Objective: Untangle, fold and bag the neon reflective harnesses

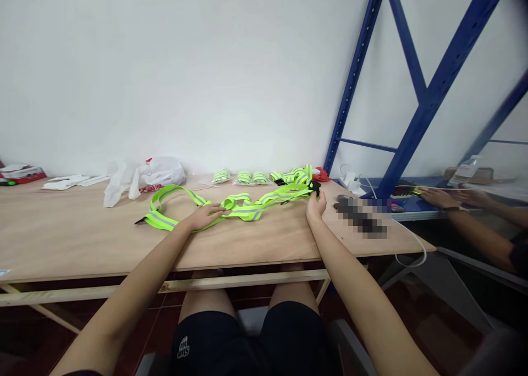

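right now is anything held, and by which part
The right hand holds the green strap at its black buckle end; the left hand touches it.

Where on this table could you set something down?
The brown wooden table has bare patches left of the neon-yellow reflective strap, and along the front edge between left hand and right hand. It is crowded by the wall: white plastic bag, clear strap-filled packets, bundled yellow strap.

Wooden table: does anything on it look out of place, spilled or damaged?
Nothing looks clearly spilled or damaged. The green reflective strap lies loosely looped and twisted, and the white plastic bag near the wall is crumpled, but both merely look untidy. Pixelation hides something beside the right hand.
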`<state>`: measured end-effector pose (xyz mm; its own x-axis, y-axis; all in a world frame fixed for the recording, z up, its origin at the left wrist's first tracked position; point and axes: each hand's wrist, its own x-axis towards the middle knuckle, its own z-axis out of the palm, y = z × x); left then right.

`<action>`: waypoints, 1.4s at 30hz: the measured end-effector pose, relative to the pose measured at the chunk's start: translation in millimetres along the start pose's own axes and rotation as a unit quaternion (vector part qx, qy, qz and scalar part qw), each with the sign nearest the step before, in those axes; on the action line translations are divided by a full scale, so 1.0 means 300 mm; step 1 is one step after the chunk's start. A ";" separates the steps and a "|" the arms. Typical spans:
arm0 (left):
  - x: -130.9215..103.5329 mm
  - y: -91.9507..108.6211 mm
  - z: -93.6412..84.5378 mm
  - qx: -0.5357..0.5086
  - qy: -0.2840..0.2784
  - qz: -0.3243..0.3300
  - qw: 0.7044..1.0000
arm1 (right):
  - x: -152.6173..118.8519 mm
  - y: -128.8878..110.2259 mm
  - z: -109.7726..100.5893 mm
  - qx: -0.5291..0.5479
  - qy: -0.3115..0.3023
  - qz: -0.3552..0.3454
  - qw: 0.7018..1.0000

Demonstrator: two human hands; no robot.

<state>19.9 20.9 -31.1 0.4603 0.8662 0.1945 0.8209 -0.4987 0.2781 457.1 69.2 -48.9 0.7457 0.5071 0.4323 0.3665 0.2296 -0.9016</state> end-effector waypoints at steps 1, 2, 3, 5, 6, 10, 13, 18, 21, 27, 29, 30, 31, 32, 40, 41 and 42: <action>-0.007 -0.016 -0.007 -0.003 0.007 -0.011 1.000 | 0.002 0.006 0.003 0.000 -0.001 0.000 1.000; -0.013 -0.027 -0.014 -0.004 0.013 -0.021 1.000 | 0.004 0.012 0.007 -0.001 -0.003 0.000 1.000; -0.017 -0.031 -0.021 -0.004 0.018 -0.028 0.999 | 0.005 0.018 0.010 -0.001 -0.007 -0.001 1.000; -0.021 -0.018 -0.035 -0.001 0.030 -0.033 0.999 | 0.006 0.028 0.018 -0.003 -0.021 -0.003 1.000; -0.022 -0.001 -0.042 0.004 0.039 -0.030 0.999 | 0.005 0.032 0.020 -0.004 -0.030 -0.004 1.000; -0.016 0.113 -0.055 0.039 0.089 0.041 0.994 | -0.011 0.021 0.016 -0.023 -0.057 -0.015 0.998; 0.001 0.199 -0.038 0.056 0.087 0.111 0.988 | -0.038 -0.025 -0.006 -0.045 -0.058 -0.042 0.996; 0.027 0.288 0.007 0.044 0.083 0.145 0.985 | -0.121 -0.136 -0.027 -0.127 -0.144 -0.264 0.945; 0.033 0.316 0.020 0.028 0.111 0.120 0.986 | -0.179 -0.172 -0.012 -0.138 -0.254 -0.362 0.886; 0.036 0.282 -0.002 0.098 0.099 -0.008 0.990 | -0.238 -0.166 0.012 -0.174 -0.404 -0.414 0.797; 0.028 0.250 -0.024 0.103 0.096 -0.014 0.990 | -0.237 -0.163 0.010 -0.184 -0.398 -0.411 0.799; 0.021 0.234 -0.037 0.105 0.095 -0.018 0.990 | -0.235 -0.163 0.008 -0.189 -0.393 -0.409 0.801; 0.014 0.217 -0.049 0.105 0.092 -0.022 0.990 | -0.232 -0.164 0.007 -0.194 -0.388 -0.407 0.804; 0.006 0.202 -0.060 0.104 0.087 -0.023 0.991 | -0.230 -0.165 0.005 -0.199 -0.381 -0.404 0.807; -0.039 0.130 -0.092 0.115 0.070 -0.012 0.991 | -0.219 -0.167 0.005 -0.243 -0.325 -0.364 0.838; -0.044 0.126 -0.097 0.120 0.080 -0.016 0.989 | -0.217 -0.165 0.003 -0.245 -0.321 -0.360 0.841; -0.048 0.125 -0.105 0.128 0.096 -0.021 0.987 | -0.214 -0.164 0.001 -0.246 -0.318 -0.356 0.844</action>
<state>33.3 -11.3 6.2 0.3717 0.8517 0.3693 0.9077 -0.4170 0.0481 391.0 25.5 -32.2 -0.1531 0.7656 0.6249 0.8983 0.3713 -0.2348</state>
